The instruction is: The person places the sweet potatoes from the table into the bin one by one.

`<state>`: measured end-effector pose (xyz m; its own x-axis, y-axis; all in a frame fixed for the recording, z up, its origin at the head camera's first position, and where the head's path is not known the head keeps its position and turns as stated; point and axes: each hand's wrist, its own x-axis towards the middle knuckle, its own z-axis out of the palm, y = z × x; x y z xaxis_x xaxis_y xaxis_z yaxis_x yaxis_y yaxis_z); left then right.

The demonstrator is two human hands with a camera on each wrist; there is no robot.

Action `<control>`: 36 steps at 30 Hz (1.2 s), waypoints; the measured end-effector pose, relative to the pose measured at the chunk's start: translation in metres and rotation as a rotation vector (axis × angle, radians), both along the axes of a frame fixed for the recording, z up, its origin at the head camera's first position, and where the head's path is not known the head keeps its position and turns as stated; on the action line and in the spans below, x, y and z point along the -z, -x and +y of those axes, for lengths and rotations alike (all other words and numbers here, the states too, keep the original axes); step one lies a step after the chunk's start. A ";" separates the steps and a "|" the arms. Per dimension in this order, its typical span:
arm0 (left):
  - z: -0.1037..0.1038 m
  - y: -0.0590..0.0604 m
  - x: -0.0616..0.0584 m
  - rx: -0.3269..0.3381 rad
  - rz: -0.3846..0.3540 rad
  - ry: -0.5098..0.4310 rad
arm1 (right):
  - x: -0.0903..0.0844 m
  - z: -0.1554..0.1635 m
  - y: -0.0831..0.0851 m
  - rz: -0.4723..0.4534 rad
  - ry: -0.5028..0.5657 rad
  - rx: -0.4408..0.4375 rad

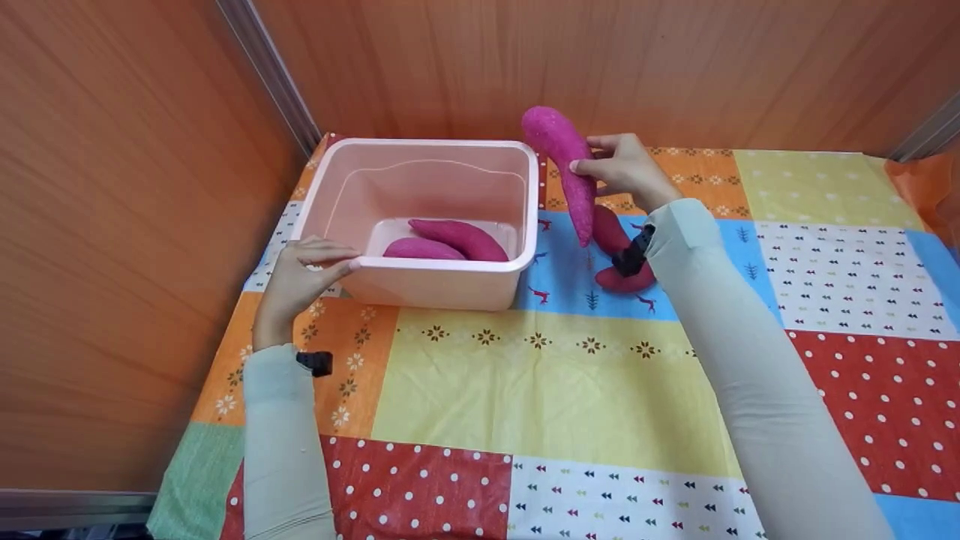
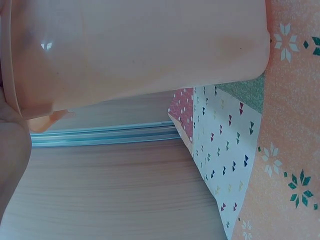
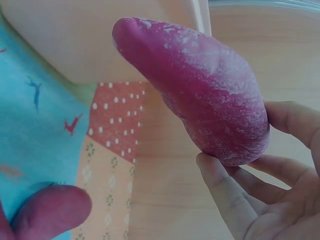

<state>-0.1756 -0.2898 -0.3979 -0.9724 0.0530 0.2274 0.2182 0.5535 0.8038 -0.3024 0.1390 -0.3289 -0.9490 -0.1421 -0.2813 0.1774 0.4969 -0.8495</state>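
My right hand [image 1: 611, 169] grips a long purple sweet potato [image 1: 564, 169], lifted above the cloth just right of the pink plastic tub [image 1: 424, 279]. In the right wrist view the sweet potato [image 3: 200, 90] is pinched between thumb and fingers [image 3: 227, 197]. Two more sweet potatoes [image 1: 446, 241] lie inside the tub. Another sweet potato [image 1: 619, 255] lies on the blue patch under my right wrist, also showing as a rounded end [image 3: 47, 210]. My left hand [image 1: 311, 262] grips the tub's near left rim; the left wrist view shows mostly the tub's wall [image 2: 140, 50].
The table carries a patchwork cloth [image 1: 555, 375] of yellow, red, blue and orange squares. Wooden panel walls [image 1: 112, 225] close in on the left and at the back. The table's left edge runs beside the left wall.
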 end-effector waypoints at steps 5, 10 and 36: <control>0.002 -0.001 -0.002 0.000 0.010 0.001 | -0.006 -0.004 0.000 0.016 -0.002 -0.012; 0.005 -0.002 -0.004 -0.008 0.012 0.005 | -0.010 -0.009 0.001 0.021 -0.002 -0.025; 0.021 -0.013 -0.027 0.030 0.013 -0.018 | -0.023 -0.044 0.000 0.019 0.082 -0.061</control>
<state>-0.1623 -0.2690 -0.3712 -0.9675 0.0776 0.2407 0.2444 0.5324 0.8105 -0.3023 0.0953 -0.3056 -0.9430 -0.2219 -0.2479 0.1318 0.4349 -0.8908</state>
